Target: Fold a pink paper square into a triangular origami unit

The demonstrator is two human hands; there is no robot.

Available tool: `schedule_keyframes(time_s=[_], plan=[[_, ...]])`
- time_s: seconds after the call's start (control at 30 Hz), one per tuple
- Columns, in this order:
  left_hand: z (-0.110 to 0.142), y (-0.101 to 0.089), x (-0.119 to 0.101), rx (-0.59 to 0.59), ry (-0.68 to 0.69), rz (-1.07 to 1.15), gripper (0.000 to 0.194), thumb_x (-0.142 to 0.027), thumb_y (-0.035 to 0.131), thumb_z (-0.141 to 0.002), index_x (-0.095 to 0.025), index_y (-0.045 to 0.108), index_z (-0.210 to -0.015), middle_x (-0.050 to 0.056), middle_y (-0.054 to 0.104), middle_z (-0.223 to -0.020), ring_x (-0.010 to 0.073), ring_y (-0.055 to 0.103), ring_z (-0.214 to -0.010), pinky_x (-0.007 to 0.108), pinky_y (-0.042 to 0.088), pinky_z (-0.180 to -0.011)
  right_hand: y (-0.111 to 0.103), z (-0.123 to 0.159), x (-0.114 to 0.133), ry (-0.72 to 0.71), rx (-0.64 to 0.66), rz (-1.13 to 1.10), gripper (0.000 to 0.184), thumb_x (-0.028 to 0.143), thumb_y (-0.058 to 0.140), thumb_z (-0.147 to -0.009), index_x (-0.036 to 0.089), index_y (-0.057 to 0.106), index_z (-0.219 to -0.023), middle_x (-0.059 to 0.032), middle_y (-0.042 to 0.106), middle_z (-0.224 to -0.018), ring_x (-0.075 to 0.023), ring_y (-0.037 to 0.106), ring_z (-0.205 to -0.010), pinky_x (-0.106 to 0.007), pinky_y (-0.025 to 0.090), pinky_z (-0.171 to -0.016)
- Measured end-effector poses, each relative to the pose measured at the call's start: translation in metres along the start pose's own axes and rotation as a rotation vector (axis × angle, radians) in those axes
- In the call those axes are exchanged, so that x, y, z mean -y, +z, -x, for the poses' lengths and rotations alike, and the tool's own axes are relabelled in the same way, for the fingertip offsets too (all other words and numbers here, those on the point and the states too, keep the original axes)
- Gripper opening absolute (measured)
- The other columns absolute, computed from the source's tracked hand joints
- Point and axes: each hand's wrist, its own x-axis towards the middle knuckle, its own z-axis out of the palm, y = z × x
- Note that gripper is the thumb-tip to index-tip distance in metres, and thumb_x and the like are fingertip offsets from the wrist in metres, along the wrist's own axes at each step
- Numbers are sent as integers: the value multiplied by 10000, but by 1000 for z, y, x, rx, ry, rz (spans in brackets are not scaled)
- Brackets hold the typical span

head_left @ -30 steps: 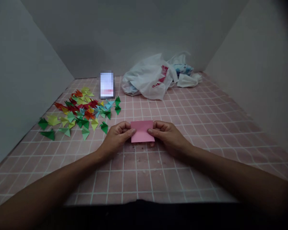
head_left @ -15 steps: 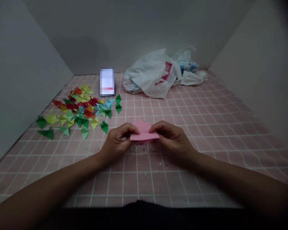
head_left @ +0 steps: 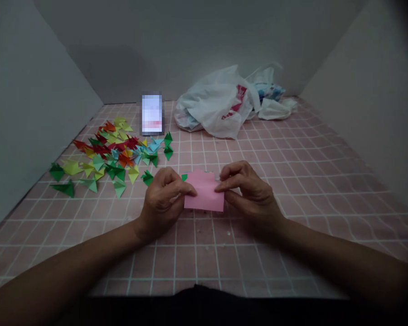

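A sheet of pink paper point(head_left: 204, 195) is held just above the table, its broad face toward me. My left hand point(head_left: 163, 199) is closed on its left edge, thumb on the front. My right hand point(head_left: 250, 194) pinches the right edge between thumb and fingers. Behind it, more pink paper point(head_left: 200, 174) shows at the top; whether the two are one piece I cannot tell. A bit of green paper point(head_left: 184, 177) peeks out by my left fingers. To the left lie many folded paper cranes point(head_left: 114, 171) in green, yellow, red, orange and light blue.
A phone point(head_left: 152, 113) with a lit, blurred screen stands at the back. White plastic bags point(head_left: 214, 104) with red print lie beside it, a blue-patterned packet point(head_left: 270, 92) behind. A pink checked cloth point(head_left: 309, 181) covers the table, with small white scraps point(head_left: 228, 233) near me. Grey walls enclose three sides.
The pink paper, seen edge-on with a strip turned toward me before, now shows a flat, broad face. My right fingers have lifted and spread a little. Green paper has come into view behind.
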Motion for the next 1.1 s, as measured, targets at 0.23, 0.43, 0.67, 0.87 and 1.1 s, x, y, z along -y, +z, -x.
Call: schedule_keyframes(time_s=[0.23, 0.43, 0.67, 0.87, 1.1], plan=[[2, -1, 1, 57, 13, 71, 150, -122, 650, -894, -200, 706, -1009, 2, 657, -758, 107, 570, -624, 230, 432, -574, 0, -1, -1, -38, 66, 36, 212, 77, 583, -889, 265, 670, -936, -5, 608, -798, -167, 582, -750, -330, 458, -686], [-3, 0, -2, 19, -12, 31, 15, -169, 732, -837, -180, 728, -847, 29, 628, -787, 144, 593, -750, 261, 475, -682, 1, 1, 0, 11, 78, 72, 89, 168, 633, -889, 230, 633, -825, -18, 630, -821, -169, 595, -766, -312, 475, -688], [-3, 4, -5, 234, -752, 564, 109, -271, 684, -835, -170, 657, -867, 0, 657, -718, 118, 583, -620, 216, 447, -552, 7, 4, 1, 534, 169, -400, 49, 259, 623, -876, 229, 620, -915, 2, 652, -753, -146, 611, -662, -255, 478, -571], [-3, 7, 0, 178, -868, 811, 146, -213, 731, -766, -179, 674, -897, 18, 691, -827, 117, 621, -720, 224, 489, -646, 11, 3, -6, 632, 118, -601, 143, 225, 690, -821, 233, 675, -963, -2, 684, -836, -143, 640, -738, -267, 516, -651], [-5, 6, 1, 111, -868, 780, 48, -220, 698, -753, -182, 669, -761, 1, 627, -730, 102, 545, -614, 230, 432, -564, 8, 2, -6, 560, 57, -480, 147, 143, 658, -781, 238, 762, -822, -1, 690, -848, -136, 606, -767, -272, 488, -689]])
